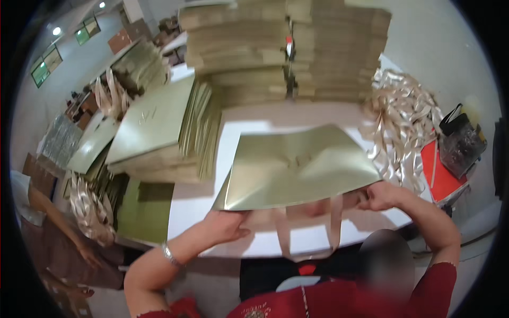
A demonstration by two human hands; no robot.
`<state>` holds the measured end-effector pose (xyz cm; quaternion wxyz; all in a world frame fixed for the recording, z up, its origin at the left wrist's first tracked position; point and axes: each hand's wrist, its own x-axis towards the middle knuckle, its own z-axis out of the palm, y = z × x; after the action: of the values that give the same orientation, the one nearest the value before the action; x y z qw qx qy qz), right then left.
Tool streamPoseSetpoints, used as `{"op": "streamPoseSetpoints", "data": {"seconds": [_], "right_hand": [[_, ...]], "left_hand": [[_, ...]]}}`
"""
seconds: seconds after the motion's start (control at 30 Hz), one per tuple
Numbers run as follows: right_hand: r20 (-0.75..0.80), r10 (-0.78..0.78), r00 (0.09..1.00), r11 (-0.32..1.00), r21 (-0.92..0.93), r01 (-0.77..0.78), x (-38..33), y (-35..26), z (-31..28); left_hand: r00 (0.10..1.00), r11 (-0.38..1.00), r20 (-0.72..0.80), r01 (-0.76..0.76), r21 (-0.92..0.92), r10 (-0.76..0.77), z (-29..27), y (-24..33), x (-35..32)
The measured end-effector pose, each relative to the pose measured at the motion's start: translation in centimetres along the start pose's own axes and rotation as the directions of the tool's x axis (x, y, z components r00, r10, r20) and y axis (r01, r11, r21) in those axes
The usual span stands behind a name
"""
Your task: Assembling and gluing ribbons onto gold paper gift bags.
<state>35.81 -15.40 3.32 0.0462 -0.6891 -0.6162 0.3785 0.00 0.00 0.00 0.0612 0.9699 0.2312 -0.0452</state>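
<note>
Far left, gold bags stand in a stack [154, 119], apparently squared for easy reach. The left hand [225, 225] sits at the near-left corner of the gold bag [297, 172]; its grip cannot be told (fingers hidden beneath). The bag lies over the white worktop [192, 212], ribbon handle [335, 222] hanging nearward. The right hand [383, 195] pinches the near-right edge, presumably steadying it. Loose ribbons [405, 122] lie heaped beyond, likely within reach.

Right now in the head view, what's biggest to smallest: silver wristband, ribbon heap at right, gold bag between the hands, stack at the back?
1. Back stack
2. Gold bag
3. Ribbon heap
4. Silver wristband
Apparent size only.
</note>
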Motion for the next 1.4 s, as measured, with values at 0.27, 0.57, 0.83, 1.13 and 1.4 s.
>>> {"op": "streamPoseSetpoints", "data": {"seconds": [0.27, 0.57, 0.83, 1.13, 1.4], "right_hand": [[-0.117, -0.975, 0.188, 0.182, -0.905, 0.385, 0.5, -1.1, 0.7], [-0.212, -0.908, 0.361, 0.326, -0.9, 0.29, 7.3, 2.3, 6.6], [-0.543, -0.629, 0.556, 0.586, 0.139, 0.799, 4.1, -5.3, -2.0], [-0.72, 0.061, 0.691, 0.985, 0.156, 0.076, 5.3, 9.6, -4.2], [-0.462, -0.588, 0.664, 0.742, -0.634, 0.217, 2.3, 11.9, 1.3]], "left_hand": [[0.422, 0.798, -0.677, -0.308, 0.518, 0.603, -1.9, -1.7, -0.4], [0.763, 0.878, -0.469, -0.268, 0.396, 0.445, 5.4, 0.0, 1.9], [0.864, 0.937, -0.383, -0.242, 0.252, 0.326, -4.4, 2.1, 7.5], [0.885, 0.919, -0.404, -0.065, 0.389, 0.234, -5.6, 0.1, 11.9], [0.638, 0.878, -0.661, -0.475, 0.065, 0.394, -2.9, 6.0, 8.2]]}}
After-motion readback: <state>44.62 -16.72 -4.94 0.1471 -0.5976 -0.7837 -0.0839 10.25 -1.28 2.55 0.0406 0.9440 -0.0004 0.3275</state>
